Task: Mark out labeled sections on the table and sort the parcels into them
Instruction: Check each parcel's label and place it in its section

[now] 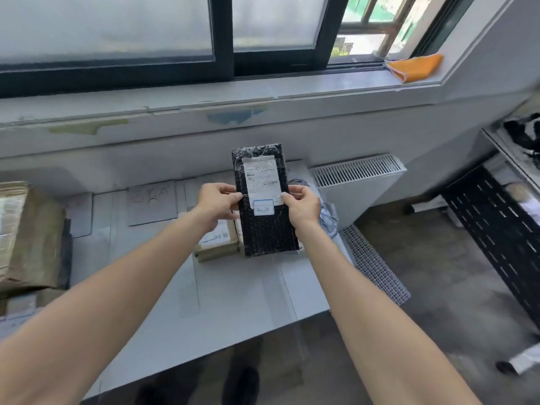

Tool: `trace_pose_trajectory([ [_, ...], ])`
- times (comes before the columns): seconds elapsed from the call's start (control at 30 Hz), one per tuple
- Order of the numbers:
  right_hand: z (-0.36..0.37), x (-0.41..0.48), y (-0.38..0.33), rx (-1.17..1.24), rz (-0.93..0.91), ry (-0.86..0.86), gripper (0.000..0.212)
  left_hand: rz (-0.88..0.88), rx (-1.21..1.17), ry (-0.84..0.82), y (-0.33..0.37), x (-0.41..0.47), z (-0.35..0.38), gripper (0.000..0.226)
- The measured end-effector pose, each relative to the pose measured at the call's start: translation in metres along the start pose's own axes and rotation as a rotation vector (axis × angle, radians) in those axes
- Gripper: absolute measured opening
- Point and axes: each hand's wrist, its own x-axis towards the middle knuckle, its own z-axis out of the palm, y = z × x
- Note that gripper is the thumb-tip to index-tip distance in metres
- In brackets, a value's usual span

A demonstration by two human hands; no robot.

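Note:
I hold a black bubble-wrapped parcel (267, 226) upright above the white table (233, 290), its white shipping label and a small blue-edged sticker facing me. My left hand (217, 201) grips its left edge and my right hand (301, 204) grips its right edge, thumbs on the front. A brown cardboard parcel (217, 244) lies on the table just below and left of it. A grey plastic mailer (328, 219) shows behind my right hand. Faint section lines and paper sheets (152, 203) mark the table top.
A stack of large brown parcels (29, 238) fills the table's left end. A radiator (356, 176) stands right of the table below the windowsill. An orange cloth (415, 67) lies on the sill. A black perforated rack (496, 229) stands at the right.

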Motion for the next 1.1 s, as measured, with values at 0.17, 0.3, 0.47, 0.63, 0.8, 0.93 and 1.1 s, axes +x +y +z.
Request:
trace_pose_trajectory([
  [0.17, -0.043, 0.034, 0.025, -0.101, 0.077, 0.073, 0.015, 0.013, 0.211, -0.016, -0.008, 0.016, 0.058, 0.003],
  [0.3, -0.059, 0.059, 0.044, -0.21, 0.105, 0.098, 0.011, -0.057, 0.206, -0.053, -0.009, 0.027, 0.094, 0.008],
  [0.47, -0.061, 0.082, 0.056, -0.348, 0.093, 0.102, 0.024, -0.094, 0.292, -0.067, -0.012, 0.039, 0.122, 0.029],
  [0.63, -0.047, 0.089, 0.069, -0.467, 0.06, -0.015, 0.03, -0.153, 0.38, -0.119, -0.02, 0.046, 0.134, 0.015],
  [0.8, -0.03, 0.085, 0.079, -0.673, -0.001, -0.07, 0.037, -0.121, 0.408, -0.131, -0.022, 0.046, 0.137, 0.009],
  [0.93, -0.024, 0.078, 0.067, -0.778, -0.125, -0.079, 0.04, 0.001, 0.391, -0.12, -0.01, 0.046, 0.124, 0.021],
  [1.1, -0.001, 0.068, 0.023, -0.813, -0.349, -0.109, 0.046, 0.266, 0.777, 0.089, 0.012, 0.043, 0.078, 0.054],
])
